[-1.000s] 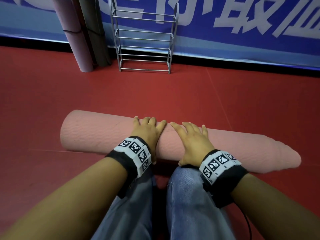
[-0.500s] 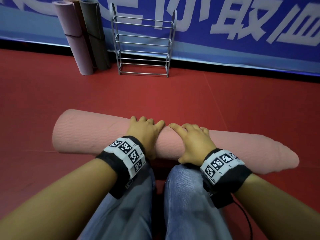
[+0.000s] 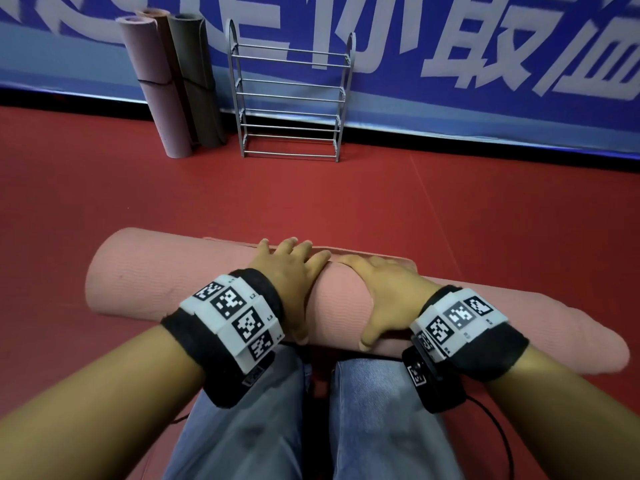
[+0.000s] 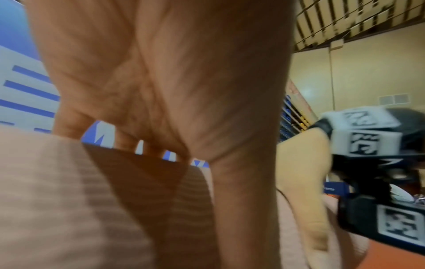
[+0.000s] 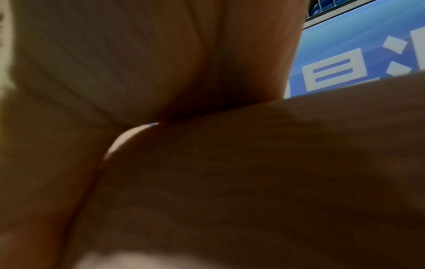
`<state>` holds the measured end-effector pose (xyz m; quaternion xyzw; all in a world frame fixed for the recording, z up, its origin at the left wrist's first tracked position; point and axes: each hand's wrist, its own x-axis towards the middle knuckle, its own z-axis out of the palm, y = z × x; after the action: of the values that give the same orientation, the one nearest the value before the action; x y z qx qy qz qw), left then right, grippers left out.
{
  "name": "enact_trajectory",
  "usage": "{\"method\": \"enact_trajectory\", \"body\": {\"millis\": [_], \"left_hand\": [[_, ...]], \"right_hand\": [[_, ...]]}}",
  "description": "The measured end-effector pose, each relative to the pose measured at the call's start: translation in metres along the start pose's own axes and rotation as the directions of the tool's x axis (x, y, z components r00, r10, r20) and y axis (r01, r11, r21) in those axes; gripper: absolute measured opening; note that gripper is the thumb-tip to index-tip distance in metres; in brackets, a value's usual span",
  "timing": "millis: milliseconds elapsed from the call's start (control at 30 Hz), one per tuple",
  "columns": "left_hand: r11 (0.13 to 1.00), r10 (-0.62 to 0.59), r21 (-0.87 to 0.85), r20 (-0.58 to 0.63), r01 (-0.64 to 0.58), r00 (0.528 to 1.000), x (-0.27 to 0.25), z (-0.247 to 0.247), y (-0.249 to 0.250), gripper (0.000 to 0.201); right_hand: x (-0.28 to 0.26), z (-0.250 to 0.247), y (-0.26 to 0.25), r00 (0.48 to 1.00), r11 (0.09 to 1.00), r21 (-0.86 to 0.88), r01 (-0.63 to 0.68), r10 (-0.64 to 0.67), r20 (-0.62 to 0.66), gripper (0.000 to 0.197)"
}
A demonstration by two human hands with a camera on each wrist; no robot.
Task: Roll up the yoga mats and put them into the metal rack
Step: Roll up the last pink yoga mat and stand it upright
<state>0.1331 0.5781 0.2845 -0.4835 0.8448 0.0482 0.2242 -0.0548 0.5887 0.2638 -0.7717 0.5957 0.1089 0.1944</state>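
A salmon-pink yoga mat, rolled almost to its end, lies crosswise on the red floor in front of my knees. A short flat strip of the mat still shows beyond the roll. My left hand rests on top of the roll near its middle, fingers fairly straight and pointing away. Beside it my right hand presses on the roll, fingers reaching over the far side and thumb spread down the near side. The left wrist view shows my left hand against the ribbed mat. The metal rack stands at the wall ahead.
Left of the rack, a mauve rolled mat and a grey-green one stand upright against the blue banner, with a brown roll behind them. Red floor lies open between the roll and the rack. My jeans-clad knees are just behind the roll.
The roll has turned a little further forward under both hands. My right fingers have slid over its far side, and a flat strip of mat now shows beyond it.
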Motion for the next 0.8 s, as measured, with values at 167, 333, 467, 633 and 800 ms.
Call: {"method": "enact_trajectory", "body": {"millis": [167, 333, 467, 633, 800], "left_hand": [[0.999, -0.033, -0.010, -0.041, 0.033, 0.999, 0.000, 0.015, 0.008, 0.140], [0.994, -0.029, -0.102, -0.023, 0.027, 0.999, 0.018, 0.006, -0.004, 0.130], [0.991, -0.011, -0.132, 0.037, 0.016, 0.999, 0.033, 0.000, -0.011, 0.134], [0.997, -0.077, -0.025, 0.065, 0.078, 0.995, 0.029, 0.010, 0.004, 0.144], [0.995, -0.088, -0.040, 0.011, 0.088, 0.996, 0.031, 0.019, 0.002, 0.146]], "right_hand": [[0.008, -0.001, 0.005, 1.000, 1.000, 0.012, 0.025, -0.025, 0.013, 0.139], [-0.008, 0.006, -0.005, 0.999, 0.993, -0.115, 0.026, -0.031, -0.040, 0.134], [-0.006, 0.026, -0.011, 0.992, 0.986, -0.161, -0.037, 0.018, -0.122, 0.144], [0.005, 0.024, -0.002, 0.989, 0.995, -0.096, -0.030, 0.016, -0.148, 0.142], [0.010, 0.025, -0.003, 0.988, 0.995, -0.100, -0.025, 0.009, -0.152, 0.139]]}}
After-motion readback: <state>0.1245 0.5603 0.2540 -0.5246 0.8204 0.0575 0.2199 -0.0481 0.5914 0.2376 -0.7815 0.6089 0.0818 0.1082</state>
